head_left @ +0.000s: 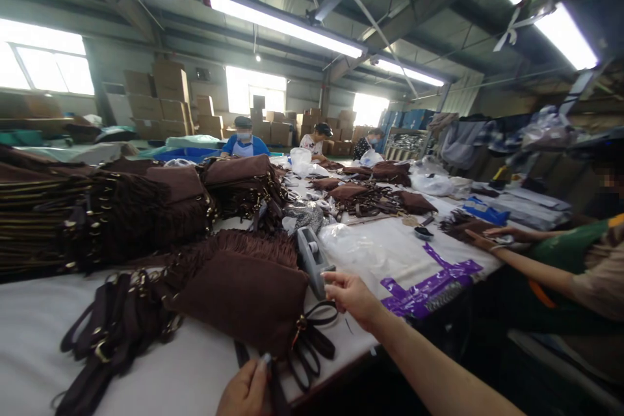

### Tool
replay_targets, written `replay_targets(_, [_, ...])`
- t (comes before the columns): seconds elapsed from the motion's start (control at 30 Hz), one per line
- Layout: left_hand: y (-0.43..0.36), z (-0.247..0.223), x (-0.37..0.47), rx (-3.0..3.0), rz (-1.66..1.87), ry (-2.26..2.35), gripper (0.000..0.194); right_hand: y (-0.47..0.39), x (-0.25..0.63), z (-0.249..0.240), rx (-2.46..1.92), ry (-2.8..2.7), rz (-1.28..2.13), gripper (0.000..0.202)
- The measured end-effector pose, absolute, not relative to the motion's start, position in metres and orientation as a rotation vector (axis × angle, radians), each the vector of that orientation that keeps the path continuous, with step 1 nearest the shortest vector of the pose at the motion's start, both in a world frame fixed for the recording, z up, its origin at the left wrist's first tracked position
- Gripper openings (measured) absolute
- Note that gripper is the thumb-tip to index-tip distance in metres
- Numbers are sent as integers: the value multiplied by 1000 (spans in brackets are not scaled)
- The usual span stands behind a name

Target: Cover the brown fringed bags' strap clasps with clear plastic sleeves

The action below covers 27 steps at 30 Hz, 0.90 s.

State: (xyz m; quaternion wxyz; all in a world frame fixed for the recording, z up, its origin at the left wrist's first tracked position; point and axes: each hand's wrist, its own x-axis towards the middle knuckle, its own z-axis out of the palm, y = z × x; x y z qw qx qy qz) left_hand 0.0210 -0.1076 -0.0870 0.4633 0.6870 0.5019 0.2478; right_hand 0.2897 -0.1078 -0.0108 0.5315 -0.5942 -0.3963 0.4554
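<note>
A dark brown fringed bag [244, 296] lies on the white-covered table in front of me. My left hand [246, 389] is at its near edge, closed on a dark strap [277, 393] beside the thumb. My right hand [351, 299] is at the front end of a grey tape dispenser [312, 260], just right of the bag. Its thumb and forefinger are pinched together; whatever is between them is too small to make out. Looped brown straps with a gold clasp [299, 325] hang at the bag's right corner. A bundle of brown straps [110, 331] lies to the left.
Stacked brown bags [97, 214] pile up along the left, with another pile [238, 175] behind. Clear plastic [361, 253] and purple tape [429, 289] lie on the right. A co-worker's hands [482, 238] handle a brown piece there. Other people sit across the table.
</note>
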Motion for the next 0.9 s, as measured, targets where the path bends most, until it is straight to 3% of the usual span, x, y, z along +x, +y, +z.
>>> replay_targets(0.2, [-125, -65, 26, 1818, 682, 1298, 35, -128, 228, -14, -1272, -1121, 1411, 52])
replay_targets(0.4, [-131, -66, 16, 2013, 646, 1310, 29, -128, 182, -28, -1285, -1261, 1688, 81])
replay_targets(0.63, [-132, -74, 8, 2005, 662, 1272, 29, -124, 165, -21, -1516, -1217, 1551, 65])
replay_targets(0.9, [-132, -70, 7, 1977, 658, 1297, 29, -108, 155, -15, -1445, -1034, 1465, 60])
